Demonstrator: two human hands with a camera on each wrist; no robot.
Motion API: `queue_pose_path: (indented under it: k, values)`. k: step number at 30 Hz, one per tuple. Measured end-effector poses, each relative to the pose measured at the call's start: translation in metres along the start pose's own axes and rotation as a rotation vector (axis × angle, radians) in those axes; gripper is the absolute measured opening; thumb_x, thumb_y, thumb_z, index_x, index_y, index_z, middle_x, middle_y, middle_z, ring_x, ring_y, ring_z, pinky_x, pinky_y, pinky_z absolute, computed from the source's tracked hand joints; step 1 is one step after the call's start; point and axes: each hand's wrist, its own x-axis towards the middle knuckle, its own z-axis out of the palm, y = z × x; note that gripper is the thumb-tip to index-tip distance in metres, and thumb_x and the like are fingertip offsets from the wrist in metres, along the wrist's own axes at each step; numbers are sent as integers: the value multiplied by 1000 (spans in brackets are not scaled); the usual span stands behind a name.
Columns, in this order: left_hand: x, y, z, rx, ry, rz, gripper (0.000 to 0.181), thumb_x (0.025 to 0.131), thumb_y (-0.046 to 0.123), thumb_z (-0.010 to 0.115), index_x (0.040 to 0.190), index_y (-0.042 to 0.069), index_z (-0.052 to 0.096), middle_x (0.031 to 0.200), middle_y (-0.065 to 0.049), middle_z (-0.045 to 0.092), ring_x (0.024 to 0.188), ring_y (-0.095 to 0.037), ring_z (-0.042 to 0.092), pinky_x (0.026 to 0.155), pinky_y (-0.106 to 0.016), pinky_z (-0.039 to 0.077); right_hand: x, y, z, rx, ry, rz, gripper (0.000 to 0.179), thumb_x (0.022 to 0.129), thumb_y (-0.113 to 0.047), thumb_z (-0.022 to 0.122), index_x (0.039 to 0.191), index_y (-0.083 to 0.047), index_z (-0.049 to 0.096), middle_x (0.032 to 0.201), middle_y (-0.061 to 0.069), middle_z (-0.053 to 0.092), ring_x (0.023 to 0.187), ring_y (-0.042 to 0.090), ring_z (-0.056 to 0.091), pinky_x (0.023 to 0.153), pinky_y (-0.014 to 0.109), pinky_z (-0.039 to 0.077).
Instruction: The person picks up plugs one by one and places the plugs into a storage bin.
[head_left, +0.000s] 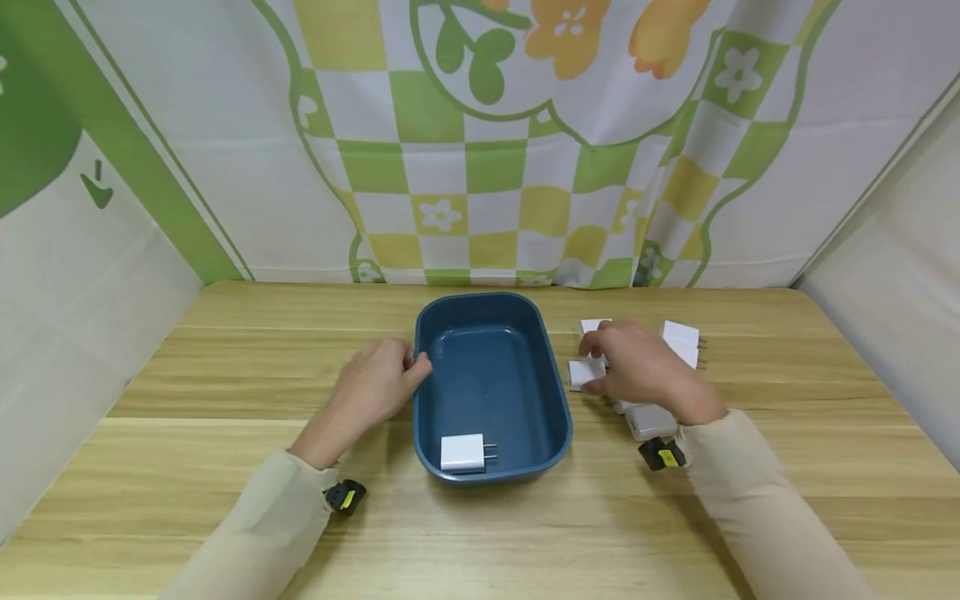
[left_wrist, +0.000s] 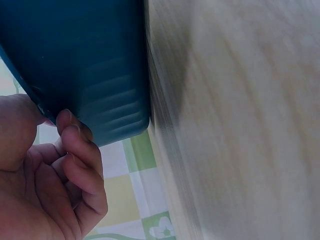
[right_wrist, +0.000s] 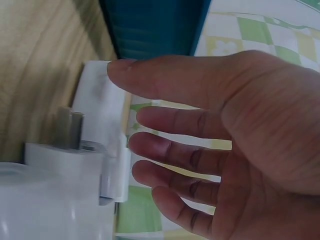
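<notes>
A dark blue plastic bin (head_left: pixel 491 367) stands on the wooden table with one white charger plug (head_left: pixel 462 452) lying at its near end, prongs to the right. My left hand (head_left: pixel 375 383) pinches the bin's left rim; in the left wrist view its fingers curl against the outer wall (left_wrist: pixel 110 90). To the right of the bin, my right hand (head_left: pixel 637 362) reaches over a group of white charger plugs. Its thumb is at a white charger plug (right_wrist: pixel 97 95) in the right wrist view; whether it touches cannot be told. The other fingers are spread, holding nothing.
More white charger plugs (head_left: pixel 681 335) lie beyond and under the right hand, partly hidden by it. A rounded, greyish-white plug (head_left: pixel 651 422) lies near the right wrist. A checked, flowered curtain (head_left: pixel 495 183) hangs along the table's back edge.
</notes>
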Motion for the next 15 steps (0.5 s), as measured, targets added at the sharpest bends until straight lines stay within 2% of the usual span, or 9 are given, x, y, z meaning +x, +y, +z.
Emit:
queue_pose_path:
  k: [6, 15]
  values:
    - [0, -1, 0, -1, 4, 9, 43, 98, 24, 56, 58, 13, 44, 52, 1, 42, 46, -16, 43, 44, -28, 28, 1, 2, 6, -20, -6, 8, 37, 80, -22, 86, 110, -6, 72, 95, 3, 64, 90, 26, 59, 73, 45, 50]
    - [0, -1, 0, -8, -1, 3, 42, 98, 24, 55, 60, 12, 45, 52, 0, 43, 47, -16, 43, 44, -27, 29, 2, 0, 8, -29, -26, 23, 37, 79, -18, 87, 111, -6, 73, 95, 2, 62, 87, 26, 56, 68, 41, 47]
